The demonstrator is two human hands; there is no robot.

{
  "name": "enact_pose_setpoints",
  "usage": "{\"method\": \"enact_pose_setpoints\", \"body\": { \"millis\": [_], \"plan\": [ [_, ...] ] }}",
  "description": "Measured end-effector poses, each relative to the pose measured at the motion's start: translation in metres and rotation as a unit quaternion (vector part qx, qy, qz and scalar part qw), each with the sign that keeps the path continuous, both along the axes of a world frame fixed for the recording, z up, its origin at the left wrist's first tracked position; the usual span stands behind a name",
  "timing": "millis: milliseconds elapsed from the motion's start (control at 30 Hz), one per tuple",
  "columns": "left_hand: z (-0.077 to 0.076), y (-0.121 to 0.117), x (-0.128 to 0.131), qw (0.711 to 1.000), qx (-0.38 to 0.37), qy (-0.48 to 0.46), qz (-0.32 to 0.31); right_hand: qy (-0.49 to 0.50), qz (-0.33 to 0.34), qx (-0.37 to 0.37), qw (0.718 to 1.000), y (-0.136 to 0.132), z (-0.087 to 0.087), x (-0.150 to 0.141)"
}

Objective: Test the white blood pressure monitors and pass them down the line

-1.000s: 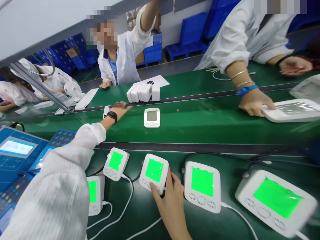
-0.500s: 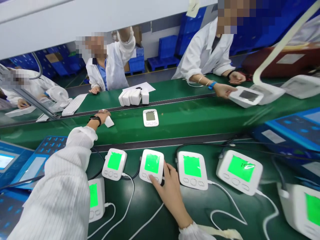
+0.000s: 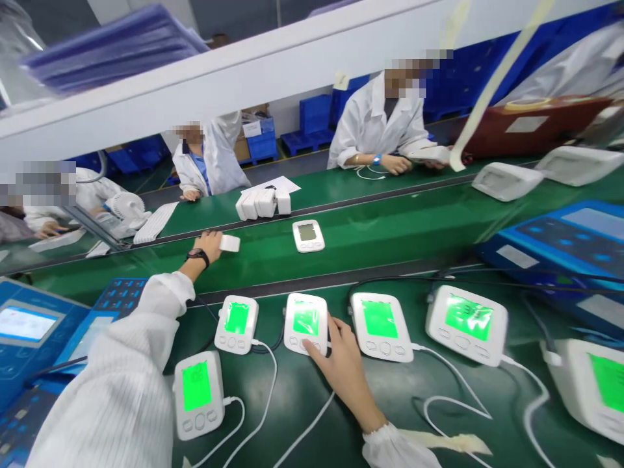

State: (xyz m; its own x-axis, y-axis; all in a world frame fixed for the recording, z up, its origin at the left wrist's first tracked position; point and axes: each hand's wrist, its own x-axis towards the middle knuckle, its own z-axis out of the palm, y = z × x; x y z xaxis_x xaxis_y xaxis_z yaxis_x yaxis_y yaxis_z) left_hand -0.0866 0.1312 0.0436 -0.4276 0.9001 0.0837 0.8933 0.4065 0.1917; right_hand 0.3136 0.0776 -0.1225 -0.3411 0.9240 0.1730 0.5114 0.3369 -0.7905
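My left hand [image 3: 209, 246] reaches out over the green belt, closed on a small white block-like piece [image 3: 230, 243]; its exact kind does not show. My right hand [image 3: 341, 357] grips a white blood pressure monitor [image 3: 306, 324] with a lit green screen. Its thumb rests on the front buttons, and the fingers lie along the right side. To the left stand two lit monitors, a smaller-looking one [image 3: 236, 324] and a nearer one [image 3: 199, 393]. On the right are more lit monitors, one beside my hand [image 3: 381, 326] and another farther along [image 3: 467, 324]. White cables run from them.
An unlit monitor [image 3: 308, 235] lies on the belt [image 3: 390, 227]. White boxes [image 3: 263, 203] stand beyond. Blue test units flank the bench, left [image 3: 43, 325] and right [image 3: 560, 247]. Co-workers in white coats sit opposite; one [image 3: 385, 123] handles a white device. A shelf beam [image 3: 244, 65] crosses above.
My left hand has moved right with the white piece, which now lies flatter. My right hand stays on its monitor. The co-worker at the right has drawn a white device back from the belt. The view has shifted.
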Motion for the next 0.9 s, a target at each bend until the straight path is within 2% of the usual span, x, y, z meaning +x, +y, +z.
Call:
{"method": "enact_pose_setpoints", "body": {
  "millis": [133, 200, 267, 300, 333, 367, 433, 500, 633, 700, 767, 833, 900],
  "plan": [
    [0.016, -0.023, 0.043, 0.987, 0.144, -0.07, 0.028, 0.029, -0.015, 0.011, 0.999, -0.012, 0.003, 0.003],
    [0.027, -0.047, 0.07, 0.97, 0.212, -0.114, 0.023, 0.063, -0.021, 0.03, 0.997, -0.028, 0.016, 0.001],
    [0.037, -0.081, 0.1, 0.942, 0.283, -0.178, 0.003, 0.081, 0.038, 0.035, 0.995, -0.045, 0.036, -0.009],
    [0.041, -0.1, 0.116, 0.918, 0.329, -0.219, -0.005, 0.07, 0.097, 0.018, 0.993, -0.051, 0.047, -0.018],
    [0.044, -0.12, 0.131, 0.881, 0.386, -0.273, -0.009, 0.041, 0.163, -0.018, 0.986, -0.056, 0.056, -0.028],
    [0.045, -0.14, 0.145, 0.838, 0.441, -0.321, -0.001, 0.023, 0.197, -0.037, 0.979, -0.057, 0.063, -0.04],
    [0.041, -0.178, 0.167, 0.758, 0.524, -0.387, 0.046, -0.017, 0.239, -0.07, 0.968, -0.053, 0.071, -0.066],
    [0.027, -0.209, 0.178, 0.707, 0.559, -0.418, 0.112, -0.054, 0.264, -0.092, 0.959, -0.044, 0.072, -0.088],
    [-0.018, -0.246, 0.17, 0.62, 0.582, -0.478, 0.22, -0.097, 0.276, -0.121, 0.949, -0.033, 0.068, -0.11],
    [-0.036, -0.253, 0.156, 0.573, 0.588, -0.498, 0.278, -0.101, 0.266, -0.132, 0.95, -0.035, 0.068, -0.112],
    [-0.046, -0.254, 0.139, 0.536, 0.593, -0.506, 0.324, -0.1, 0.259, -0.146, 0.95, -0.039, 0.072, -0.11],
    [-0.051, -0.25, 0.123, 0.52, 0.59, -0.514, 0.344, -0.097, 0.26, -0.163, 0.947, -0.042, 0.076, -0.107],
    [-0.052, -0.246, 0.108, 0.518, 0.577, -0.526, 0.35, -0.096, 0.261, -0.178, 0.944, -0.044, 0.08, -0.103]
  ]
}}
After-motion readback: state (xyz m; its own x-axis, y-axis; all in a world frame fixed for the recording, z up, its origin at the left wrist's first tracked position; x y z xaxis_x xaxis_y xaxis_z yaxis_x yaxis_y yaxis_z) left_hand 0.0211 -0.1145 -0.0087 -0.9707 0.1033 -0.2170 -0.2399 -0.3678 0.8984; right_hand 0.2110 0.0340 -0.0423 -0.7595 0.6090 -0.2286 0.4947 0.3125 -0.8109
